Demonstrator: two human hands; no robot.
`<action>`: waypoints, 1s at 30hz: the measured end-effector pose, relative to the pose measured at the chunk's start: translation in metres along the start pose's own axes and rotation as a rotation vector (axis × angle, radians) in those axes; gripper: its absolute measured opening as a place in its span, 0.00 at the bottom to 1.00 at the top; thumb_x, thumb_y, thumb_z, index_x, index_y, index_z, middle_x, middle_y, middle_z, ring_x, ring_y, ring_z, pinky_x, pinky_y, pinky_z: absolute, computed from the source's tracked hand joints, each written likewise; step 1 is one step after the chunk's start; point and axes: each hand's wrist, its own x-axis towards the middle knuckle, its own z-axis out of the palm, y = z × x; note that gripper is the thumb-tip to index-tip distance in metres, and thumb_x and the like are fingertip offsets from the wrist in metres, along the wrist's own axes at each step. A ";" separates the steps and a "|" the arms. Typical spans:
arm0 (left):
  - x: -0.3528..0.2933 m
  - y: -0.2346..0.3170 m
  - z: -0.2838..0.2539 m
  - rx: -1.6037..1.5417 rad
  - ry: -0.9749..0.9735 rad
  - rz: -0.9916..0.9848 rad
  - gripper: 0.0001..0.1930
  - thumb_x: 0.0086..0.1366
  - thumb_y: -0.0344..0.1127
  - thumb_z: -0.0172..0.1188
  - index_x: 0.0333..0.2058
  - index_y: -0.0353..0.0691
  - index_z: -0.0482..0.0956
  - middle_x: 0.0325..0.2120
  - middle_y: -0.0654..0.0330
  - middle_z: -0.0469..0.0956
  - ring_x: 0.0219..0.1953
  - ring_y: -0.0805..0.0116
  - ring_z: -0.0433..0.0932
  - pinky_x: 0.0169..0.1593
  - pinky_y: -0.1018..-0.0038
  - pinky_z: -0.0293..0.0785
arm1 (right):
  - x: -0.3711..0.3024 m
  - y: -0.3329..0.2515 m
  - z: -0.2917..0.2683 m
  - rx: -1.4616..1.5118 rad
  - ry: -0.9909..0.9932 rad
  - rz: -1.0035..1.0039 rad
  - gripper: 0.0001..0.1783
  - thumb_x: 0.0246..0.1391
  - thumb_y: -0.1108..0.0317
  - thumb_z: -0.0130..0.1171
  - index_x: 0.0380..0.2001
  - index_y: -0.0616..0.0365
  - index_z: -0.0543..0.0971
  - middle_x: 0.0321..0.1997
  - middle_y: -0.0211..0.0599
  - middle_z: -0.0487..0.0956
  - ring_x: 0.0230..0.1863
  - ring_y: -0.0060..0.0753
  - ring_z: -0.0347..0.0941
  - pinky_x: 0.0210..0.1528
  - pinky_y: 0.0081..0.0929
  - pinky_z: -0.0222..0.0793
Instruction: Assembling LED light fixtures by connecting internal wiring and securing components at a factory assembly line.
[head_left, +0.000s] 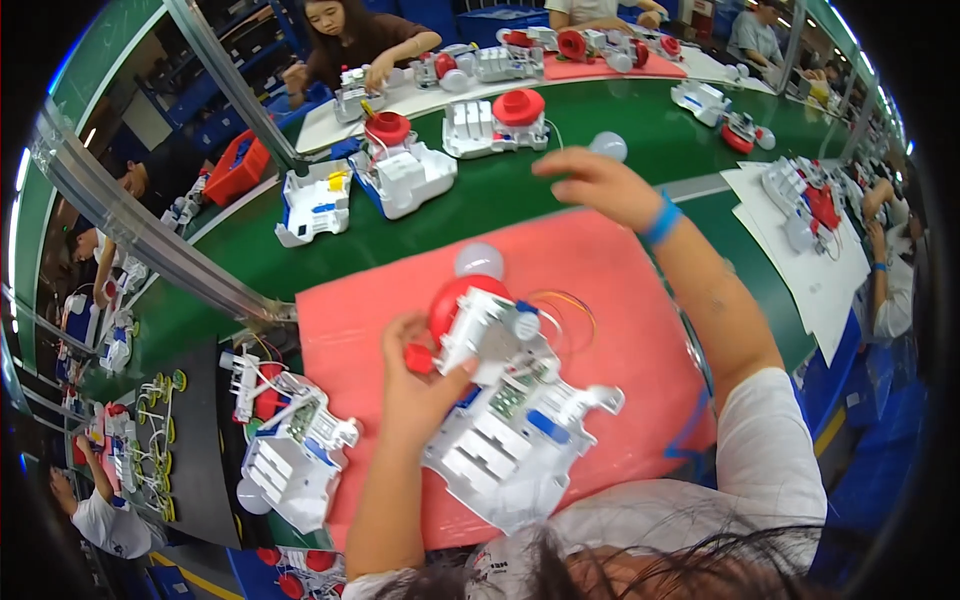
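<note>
A white plastic housing (510, 440) with ribbed slots, a blue part and a small green circuit board lies on the red mat (640, 330). Joined to its far end is a white unit with a red round part (452, 305) and a pale translucent dome (480, 262); coloured wires loop out to its right. My left hand (405, 375) grips this unit from its left side, thumb on the white plastic and a small red block beside the fingers. Held out over the far edge of the mat, my right hand (600, 188) has its fingers apart with nothing visible in them. Another translucent dome (608, 147) lies on the belt just beyond it.
Left of the mat sits a similar half-built housing (295, 450). Across the green belt (500, 190) stand more housings with red parts (405, 170). A metal post (170, 210) rises at the left. White sheets (800, 250) lie at the right. Several people work around the line.
</note>
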 end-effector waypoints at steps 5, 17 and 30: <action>-0.002 -0.008 -0.003 0.022 0.003 -0.068 0.38 0.45 0.31 0.68 0.52 0.39 0.54 0.46 0.53 0.61 0.44 0.67 0.68 0.40 0.76 0.72 | 0.078 0.158 0.044 -0.641 0.362 0.390 0.25 0.43 0.56 0.59 0.46 0.53 0.71 0.52 0.43 0.66 0.53 0.45 0.63 0.51 0.37 0.63; -0.002 0.014 -0.005 0.066 -0.070 -0.078 0.34 0.47 0.27 0.65 0.51 0.38 0.54 0.46 0.54 0.62 0.47 0.67 0.66 0.42 0.73 0.72 | 0.004 0.087 0.009 -0.782 0.224 0.270 0.13 0.46 0.65 0.57 0.34 0.62 0.71 0.36 0.48 0.72 0.40 0.52 0.68 0.41 0.40 0.65; 0.000 0.022 0.003 -0.094 -0.052 -0.100 0.37 0.46 0.29 0.66 0.52 0.37 0.53 0.41 0.51 0.67 0.37 0.63 0.74 0.36 0.72 0.75 | -0.220 -0.037 -0.022 -0.948 0.280 0.452 0.12 0.43 0.70 0.60 0.32 0.63 0.73 0.31 0.44 0.73 0.33 0.44 0.71 0.34 0.30 0.67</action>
